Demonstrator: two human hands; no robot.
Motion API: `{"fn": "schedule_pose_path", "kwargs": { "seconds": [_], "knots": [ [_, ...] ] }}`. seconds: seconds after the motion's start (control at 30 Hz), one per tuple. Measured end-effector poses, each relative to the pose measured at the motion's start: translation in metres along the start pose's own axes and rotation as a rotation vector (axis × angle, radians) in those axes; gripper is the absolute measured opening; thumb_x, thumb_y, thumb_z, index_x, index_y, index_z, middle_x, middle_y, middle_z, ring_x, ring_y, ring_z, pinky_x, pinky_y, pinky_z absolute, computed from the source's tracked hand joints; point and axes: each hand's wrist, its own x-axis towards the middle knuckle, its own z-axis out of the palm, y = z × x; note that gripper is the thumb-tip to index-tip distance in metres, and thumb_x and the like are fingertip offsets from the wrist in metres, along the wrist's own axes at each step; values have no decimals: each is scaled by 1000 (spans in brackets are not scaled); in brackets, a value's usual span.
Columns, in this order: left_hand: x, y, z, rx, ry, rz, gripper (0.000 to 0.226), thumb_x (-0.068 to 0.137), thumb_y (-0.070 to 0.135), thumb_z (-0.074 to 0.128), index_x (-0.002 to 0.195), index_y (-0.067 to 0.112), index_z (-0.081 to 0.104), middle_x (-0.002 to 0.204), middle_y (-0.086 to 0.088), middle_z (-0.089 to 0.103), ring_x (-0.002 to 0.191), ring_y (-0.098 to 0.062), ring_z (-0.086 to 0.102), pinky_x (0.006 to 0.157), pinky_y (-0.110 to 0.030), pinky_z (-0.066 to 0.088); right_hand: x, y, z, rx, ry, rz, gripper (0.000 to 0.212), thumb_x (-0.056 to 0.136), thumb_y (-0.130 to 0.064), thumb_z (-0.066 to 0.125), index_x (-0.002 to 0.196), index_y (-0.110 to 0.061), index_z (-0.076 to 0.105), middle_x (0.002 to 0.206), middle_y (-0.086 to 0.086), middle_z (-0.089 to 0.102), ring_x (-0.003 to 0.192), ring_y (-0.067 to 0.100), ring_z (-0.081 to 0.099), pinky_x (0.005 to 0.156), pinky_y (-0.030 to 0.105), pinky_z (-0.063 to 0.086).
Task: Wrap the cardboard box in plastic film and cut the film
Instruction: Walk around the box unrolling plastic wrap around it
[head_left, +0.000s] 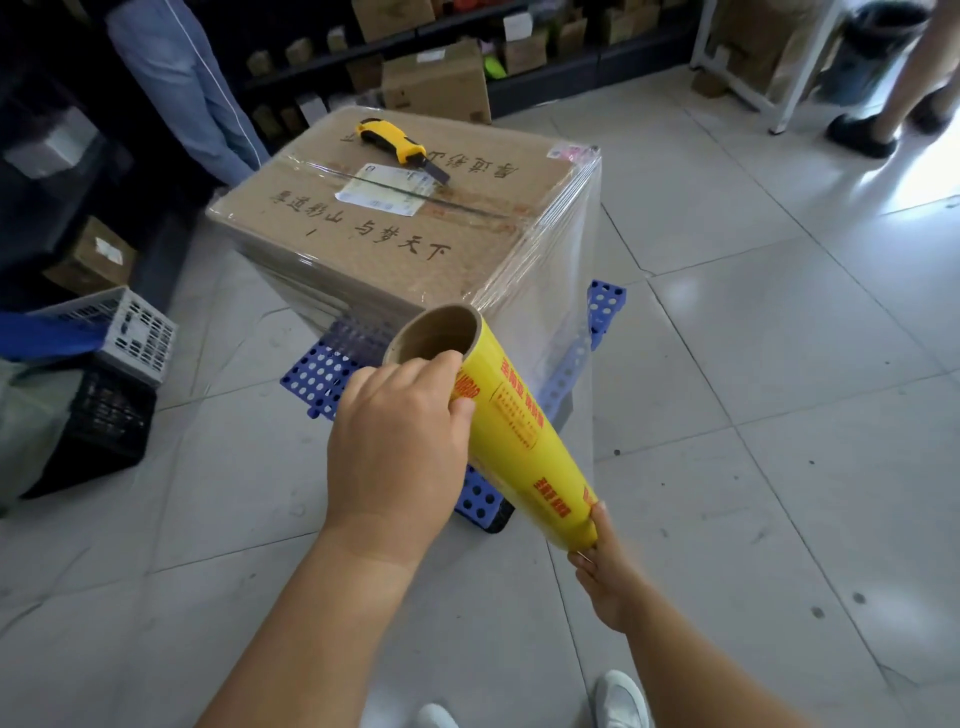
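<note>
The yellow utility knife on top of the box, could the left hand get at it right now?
Probably not right away. The utility knife lies uncovered on the far part of the cardboard box top, but the left hand grips the upper end of the film roll, so it would have to let go first.

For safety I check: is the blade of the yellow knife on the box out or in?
Out. The utility knife lies on the cardboard box, and a dark blade projects from its front end.
</note>
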Motion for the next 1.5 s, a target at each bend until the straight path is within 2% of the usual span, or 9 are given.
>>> {"fn": "schedule_pose_path", "kwargs": {
  "seconds": [0.1,0.2,0.3,0.53,0.87,1.07,1.13,1.23,1.5],
  "knots": [
    [-3,-25,-3,-11,22,49,21,76,13,71,96,7,66,72,-6,64,68,-28,57,73,-37,40,0,20,24,33,7,-11,73,91,-63,35,149,-19,28,148,9,40,125,23,49,107,30,32],
    [-6,-52,-7,-32,12,109,21,77,13,69,97,8,65,72,-5,63,69,-28,56,73,-33,31,0,38,53,91,28,-21,70,92,-64,34,148,-22,31,145,7,44,88,14,53,96,26,35],
    [-8,-79,-11,-45,-14,157,20,77,15,71,96,10,65,72,-3,63,71,-26,56,73,-35,37,4,55,82,154,71,-26,69,93,-61,36,149,-22,29,144,6,44,112,20,53,105,28,31],
    [-4,-137,-14,-85,-14,301,18,78,15,69,94,10,65,74,-5,64,73,-28,57,76,-38,40,14,72,141,248,179,-47,72,91,-64,37,148,-21,29,146,2,42,123,23,51,94,28,37],
    [12,-197,-7,-143,-12,449,21,82,17,66,101,8,66,81,-6,68,77,-27,60,81,-41,43,33,83,196,380,261,-103,72,89,-67,38,146,-24,33,141,2,47,109,21,55,87,27,40],
    [38,-232,-2,-157,-47,534,22,83,27,55,94,12,66,76,-3,66,73,-26,58,81,-40,40,51,83,236,478,298,-137,54,87,-69,37,122,-28,42,93,-4,53,61,12,45,38,16,39],
    [47,-245,2,-176,-55,571,21,84,27,54,95,13,66,76,-1,66,73,-25,58,82,-40,40,61,83,251,519,307,-139,66,87,-70,35,136,-26,41,119,-1,57,84,16,57,63,19,48],
    [62,-268,8,-226,-88,633,22,84,25,53,97,12,66,78,-1,66,75,-24,59,84,-40,40,67,80,276,592,357,-138,75,87,-71,34,148,-27,29,146,1,42,126,22,48,99,27,37],
    [103,-320,15,-262,-156,796,30,86,28,41,97,14,65,80,0,66,79,-24,60,82,-36,36,82,77,341,845,467,-182,71,87,-66,44,145,-26,36,145,0,45,122,19,52,88,23,45]
  ]
}}
